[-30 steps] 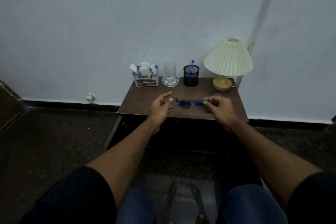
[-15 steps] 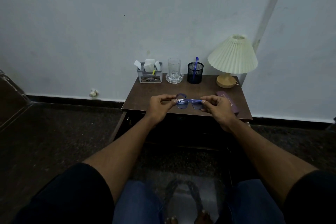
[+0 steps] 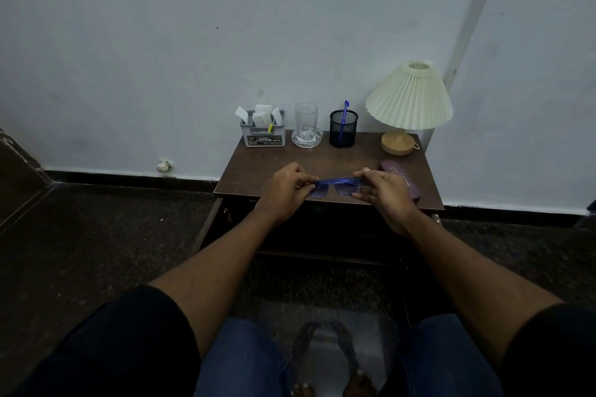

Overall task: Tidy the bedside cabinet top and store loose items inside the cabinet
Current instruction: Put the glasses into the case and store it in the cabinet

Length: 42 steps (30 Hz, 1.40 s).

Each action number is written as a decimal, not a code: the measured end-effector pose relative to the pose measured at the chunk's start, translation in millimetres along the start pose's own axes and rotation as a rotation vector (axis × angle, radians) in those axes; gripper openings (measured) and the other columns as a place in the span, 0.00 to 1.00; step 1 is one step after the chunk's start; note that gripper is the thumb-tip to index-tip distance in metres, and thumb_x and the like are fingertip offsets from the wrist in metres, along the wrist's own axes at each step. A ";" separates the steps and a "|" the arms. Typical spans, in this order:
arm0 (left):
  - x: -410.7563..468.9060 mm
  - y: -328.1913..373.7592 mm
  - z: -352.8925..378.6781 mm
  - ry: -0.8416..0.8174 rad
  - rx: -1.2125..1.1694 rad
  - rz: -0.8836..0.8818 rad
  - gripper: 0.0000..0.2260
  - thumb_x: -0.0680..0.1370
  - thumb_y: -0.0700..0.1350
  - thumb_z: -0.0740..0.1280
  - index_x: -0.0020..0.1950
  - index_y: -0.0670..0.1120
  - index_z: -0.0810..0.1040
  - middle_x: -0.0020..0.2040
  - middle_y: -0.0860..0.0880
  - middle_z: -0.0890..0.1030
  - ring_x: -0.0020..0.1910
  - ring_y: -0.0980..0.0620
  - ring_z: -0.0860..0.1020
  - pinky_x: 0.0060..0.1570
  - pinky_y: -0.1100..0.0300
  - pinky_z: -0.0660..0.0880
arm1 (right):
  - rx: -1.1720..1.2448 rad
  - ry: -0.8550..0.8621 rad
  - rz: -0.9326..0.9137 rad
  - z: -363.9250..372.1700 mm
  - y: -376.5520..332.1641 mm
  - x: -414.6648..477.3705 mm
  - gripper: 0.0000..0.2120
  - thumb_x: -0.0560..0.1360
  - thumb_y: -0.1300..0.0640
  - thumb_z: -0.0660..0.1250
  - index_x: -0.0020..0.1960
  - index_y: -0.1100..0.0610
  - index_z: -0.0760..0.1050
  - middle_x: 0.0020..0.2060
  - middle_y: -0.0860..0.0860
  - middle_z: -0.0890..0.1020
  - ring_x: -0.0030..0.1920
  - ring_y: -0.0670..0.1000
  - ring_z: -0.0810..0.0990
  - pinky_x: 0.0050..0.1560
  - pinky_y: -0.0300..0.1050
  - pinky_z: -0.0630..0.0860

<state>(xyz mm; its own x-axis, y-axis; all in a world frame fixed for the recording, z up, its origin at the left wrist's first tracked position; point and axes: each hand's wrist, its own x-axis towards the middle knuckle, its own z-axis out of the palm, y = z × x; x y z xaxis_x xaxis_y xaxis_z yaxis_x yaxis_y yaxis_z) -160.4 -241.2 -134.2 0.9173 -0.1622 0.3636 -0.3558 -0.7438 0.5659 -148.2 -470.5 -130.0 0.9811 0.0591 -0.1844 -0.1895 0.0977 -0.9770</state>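
While the left hand [image 3: 287, 190] pinches one end of the blue sunglasses [image 3: 335, 187], held over the cabinet top [image 3: 335, 158] at its front edge, the right hand [image 3: 383, 193] pinches the other; folding them for the purple case [image 3: 400, 182] likely follows.
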 end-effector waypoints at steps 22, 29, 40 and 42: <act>11.1 38.5 34.9 0.194 -0.057 -0.078 0.06 0.74 0.40 0.70 0.48 0.48 0.85 0.43 0.50 0.86 0.43 0.53 0.83 0.45 0.57 0.79 | -0.497 0.039 -0.297 25.7 -12.5 3.5 0.16 0.65 0.38 0.76 0.45 0.48 0.83 0.37 0.46 0.87 0.39 0.46 0.86 0.46 0.52 0.84; 15.7 41.5 42.8 0.345 -1.308 -0.717 0.08 0.77 0.30 0.69 0.54 0.37 0.80 0.47 0.45 0.84 0.47 0.50 0.83 0.50 0.58 0.82 | -0.324 0.037 -0.150 11.1 -5.5 5.0 0.08 0.79 0.54 0.69 0.54 0.56 0.83 0.44 0.50 0.84 0.40 0.45 0.80 0.39 0.33 0.76; 17.0 0.8 36.9 0.087 -1.023 -0.726 0.18 0.76 0.27 0.67 0.64 0.40 0.77 0.55 0.39 0.82 0.50 0.43 0.82 0.48 0.58 0.81 | 0.013 0.028 -0.022 3.9 30.7 37.5 0.06 0.76 0.67 0.71 0.53 0.64 0.80 0.48 0.60 0.86 0.44 0.52 0.86 0.47 0.41 0.84; 22.5 -10.9 38.1 0.109 -0.967 -0.737 0.11 0.78 0.30 0.65 0.59 0.39 0.79 0.51 0.39 0.82 0.44 0.47 0.82 0.40 0.64 0.81 | -0.092 0.028 -0.058 8.0 35.2 48.7 0.07 0.76 0.66 0.72 0.54 0.63 0.81 0.45 0.57 0.86 0.42 0.51 0.85 0.43 0.39 0.83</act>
<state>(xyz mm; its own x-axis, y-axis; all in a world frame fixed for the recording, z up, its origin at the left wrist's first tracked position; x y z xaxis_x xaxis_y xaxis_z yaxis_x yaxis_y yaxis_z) -129.1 -261.4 -160.3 0.9523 0.1845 -0.2429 0.2143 0.1623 0.9632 -107.4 -456.2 -172.5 0.9913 0.0280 -0.1285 -0.1287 0.0085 -0.9916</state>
